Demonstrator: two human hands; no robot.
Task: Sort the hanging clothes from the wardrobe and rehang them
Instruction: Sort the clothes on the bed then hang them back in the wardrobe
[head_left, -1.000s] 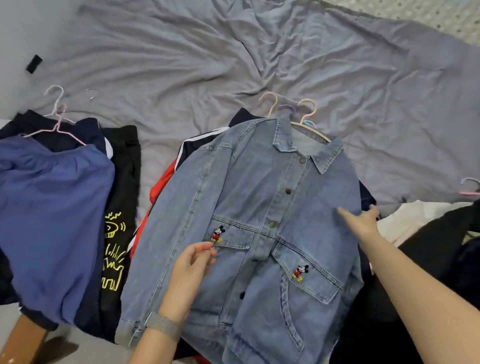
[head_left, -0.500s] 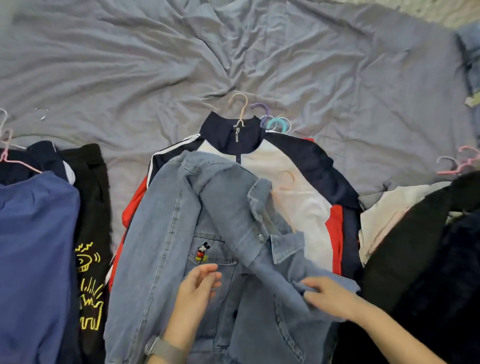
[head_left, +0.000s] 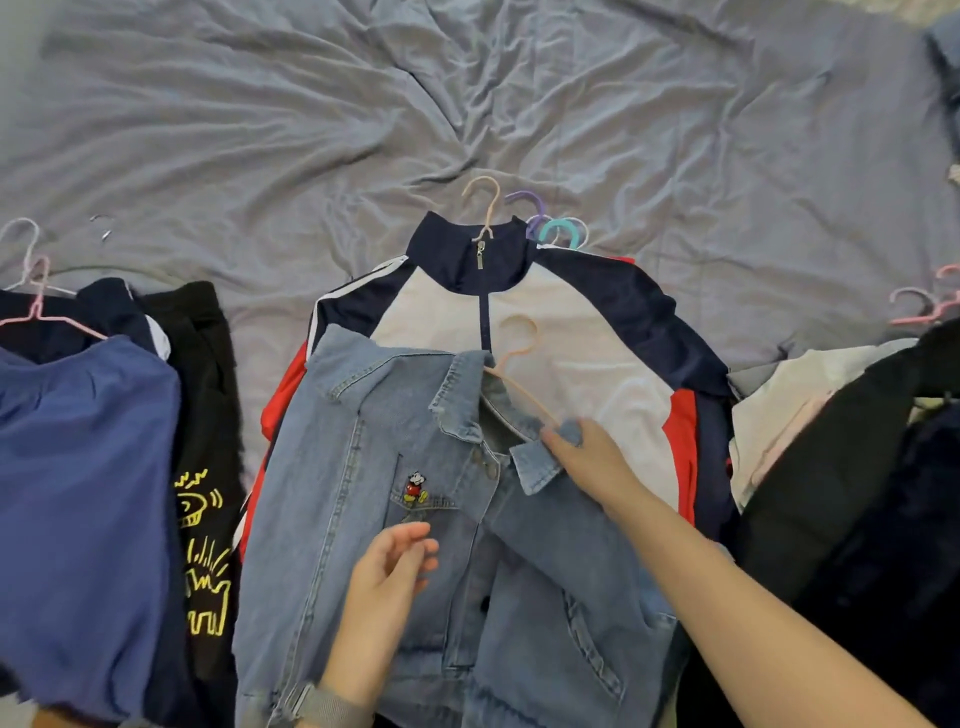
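A blue denim jacket (head_left: 363, 467) with a cartoon mouse patch lies front-up at the centre of the bed, its right half folded over. A pale pink hanger (head_left: 514, 358) sticks out of its collar. My right hand (head_left: 587, 457) pinches the jacket's fabric by the collar, at the hanger's arm. My left hand (head_left: 384, 577) hovers over the jacket's lower front with relaxed fingers, holding nothing. Under the denim lies a navy, white and red zip jacket (head_left: 571, 332) on its own hanger (head_left: 485, 208).
A blue garment (head_left: 78, 493) and a black one with yellow print (head_left: 208, 519) lie at left on pink hangers (head_left: 36, 301). White and black clothes (head_left: 857, 467) are piled at right. Purple and teal hanger hooks (head_left: 556, 228) show behind the zip jacket. Wrinkled grey bedsheet (head_left: 467, 104) spreads beyond.
The denim jacket has been pulled down toward me and folded, uncovering the zip jacket. My right hand moved from the jacket's right side up to the collar near the hanger.
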